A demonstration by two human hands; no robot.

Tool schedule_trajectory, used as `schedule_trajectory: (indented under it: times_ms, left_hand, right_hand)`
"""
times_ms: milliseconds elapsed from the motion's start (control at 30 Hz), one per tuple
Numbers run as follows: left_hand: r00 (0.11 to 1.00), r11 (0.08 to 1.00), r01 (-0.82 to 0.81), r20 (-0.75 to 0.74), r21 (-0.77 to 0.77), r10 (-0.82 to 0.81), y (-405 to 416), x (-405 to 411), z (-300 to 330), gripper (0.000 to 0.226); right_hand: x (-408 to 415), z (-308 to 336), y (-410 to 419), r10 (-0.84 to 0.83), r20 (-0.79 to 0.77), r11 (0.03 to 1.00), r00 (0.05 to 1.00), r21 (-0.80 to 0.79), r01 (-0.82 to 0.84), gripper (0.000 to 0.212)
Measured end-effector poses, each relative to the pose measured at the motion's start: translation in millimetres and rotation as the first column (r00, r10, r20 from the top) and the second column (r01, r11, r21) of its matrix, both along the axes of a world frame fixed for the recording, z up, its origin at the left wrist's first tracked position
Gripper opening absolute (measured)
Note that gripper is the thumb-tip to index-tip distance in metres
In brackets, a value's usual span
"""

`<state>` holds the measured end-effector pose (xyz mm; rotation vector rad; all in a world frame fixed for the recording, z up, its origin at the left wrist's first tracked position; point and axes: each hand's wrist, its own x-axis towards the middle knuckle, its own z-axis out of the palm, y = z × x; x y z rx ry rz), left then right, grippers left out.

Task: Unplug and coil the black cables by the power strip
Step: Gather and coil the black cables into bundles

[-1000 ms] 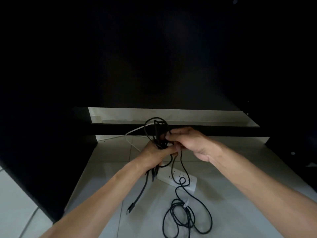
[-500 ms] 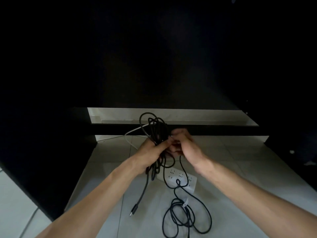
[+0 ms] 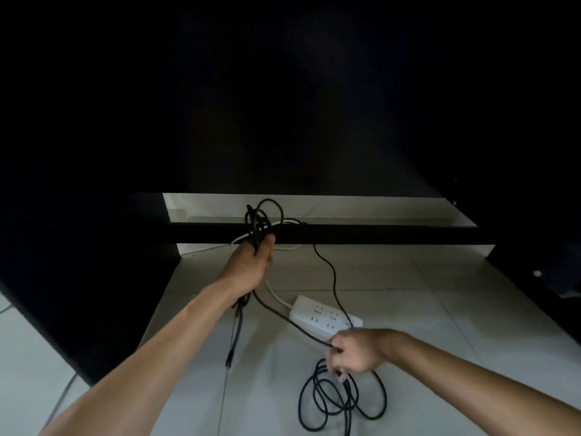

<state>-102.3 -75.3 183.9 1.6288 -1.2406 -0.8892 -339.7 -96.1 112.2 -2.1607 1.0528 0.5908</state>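
We see the left hand [image 3: 251, 265] up high, fingers curled tight around a bunch of black cable loops [image 3: 261, 220]. The loops stick up above the fist, and loose ends [image 3: 235, 332] hang down below it, one tipped with a small plug.

The right hand [image 3: 355, 352] is low, near the floor [image 3: 440, 309]. Its fingers pinch a black cable [image 3: 283, 316] that runs straight up to the left hand. Another thin strand [image 3: 330, 272] drops from the loops down toward the right hand.

Just below the right hand, a pile of cable [image 3: 339, 401] lies in loose rings on the floor.

A white power strip [image 3: 323, 314] lies flat on the floor just beside the right hand. Its white cord [image 3: 276, 294] runs back under the left hand. We see rows of holes on the strip, but no words we can read.

A dark bar [image 3: 377, 234] crosses behind the left hand.
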Motion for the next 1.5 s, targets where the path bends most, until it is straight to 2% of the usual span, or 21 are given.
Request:
schedule_trajectory:
  times_ms: [67,133,200,300,367,433,467,533,600,700,767,867,933,1000,1067,1133,1200,1267,1367,1400,1500]
  left_hand:
    - [0.991,1.0,-0.015,0.135,-0.017,0.018,2,8,-6,0.047]
    - [0.978,0.999,-0.028,0.207,-0.019,0.032,4,12,-11,0.048]
    - [0.974,0.999,-0.03,0.226,-0.013,0.032,5,13,-17,0.049]
    - [0.976,0.998,0.055,0.213,-0.001,-0.054,11,3,-19,0.052]
    - [0.982,0.989,0.143,0.127,-0.038,-0.137,20,-12,-10,0.047]
    - [0.977,0.97,0.204,-0.036,-0.133,-0.211,28,-29,-1,0.036]
    - [0.963,0.955,0.223,-0.111,-0.194,-0.248,30,-36,2,0.03]
    - [0.938,0.924,0.25,-0.164,-0.288,-0.305,31,-44,5,0.02]
    - [0.939,0.923,0.249,-0.162,-0.293,-0.304,25,-44,4,0.018]
    - [0.945,0.922,0.275,-0.1,-0.272,-0.311,17,-43,1,0.028]
    - [0.949,0.925,0.293,-0.048,-0.242,-0.313,17,-47,1,0.021]
    - [0.944,0.928,0.324,0.0,-0.185,-0.33,17,-51,-1,0.026]
    - [0.935,0.921,0.351,0.013,-0.17,-0.354,18,-52,2,0.031]
    - [0.921,0.907,0.388,0.042,-0.162,-0.387,19,-53,5,0.03]
    - [0.897,0.883,0.439,0.024,-0.166,-0.442,20,-54,7,0.024]
    - [0.857,0.856,0.49,-0.087,-0.164,-0.507,21,-55,7,0.018]
    - [0.819,0.847,0.519,-0.217,-0.115,-0.532,24,-55,8,0.017]
    - [0.775,0.819,0.573,-0.311,-0.024,-0.55,27,-55,10,0.036]
    - [0.68,0.737,0.674,-0.438,0.055,-0.589,28,-53,13,0.042]
    - [0.652,0.717,0.694,-0.483,0.07,-0.584,27,-53,13,0.039]
    - [0.614,0.722,0.687,-0.597,0.082,-0.516,26,-53,10,0.021]
  right_hand:
    - [-9,4,-14,-0.01,-0.092,0.964,0.996,-0.267,-0.015,0.032]
    - [-12,19,-26,-0.1,-0.026,0.923,0.995,-0.375,0.083,0.032]
    - [-9,44,-31,-0.222,0.204,0.933,0.953,-0.24,0.269,0.028]
    - [7,84,-31,-0.234,0.475,0.94,0.848,-0.113,0.323,0.029]
    - [22,101,-26,-0.269,0.625,0.942,0.733,0.012,0.335,0.028]
    - [38,117,-20,-0.317,0.728,0.938,0.608,0.145,0.316,0.025]
    - [44,125,-17,-0.327,0.76,0.936,0.562,0.179,0.302,0.024]
    - [55,138,-13,-0.354,0.806,0.925,0.474,0.228,0.303,0.023]
    - [61,146,-13,-0.436,0.833,0.891,0.339,0.349,0.289,0.019]
    - [63,152,-16,-0.582,0.803,0.809,0.13,0.555,0.194,0.016]
    - [64,156,-17,-0.596,0.799,0.795,0.071,0.576,0.191,0.02]
    - [63,160,-16,-0.472,0.872,0.825,0.133,0.383,0.416,0.021]
    - [60,159,-17,-0.396,0.896,0.766,0.203,0.2,0.611,0.019]
    - [56,154,-22,-0.438,0.875,0.705,0.207,0.191,0.683,0.017]
    - [49,148,-27,-0.563,0.797,0.709,0.218,0.33,0.623,0.022]
    - [42,144,-28,-0.668,0.693,0.729,0.272,0.535,0.427,0.023]
    - [38,141,-23,-0.67,0.648,0.74,0.361,0.618,0.264,0.021]
    - [38,139,-16,-0.641,0.654,0.76,0.401,0.613,0.215,0.014]
    - [42,135,-13,-0.641,0.7,0.767,0.315,0.587,0.259,0.006]
    - [43,133,-13,-0.613,0.731,0.788,0.3,0.534,0.307,0.008]
    - [48,129,-15,-0.43,0.81,0.862,0.398,0.237,0.448,0.024]
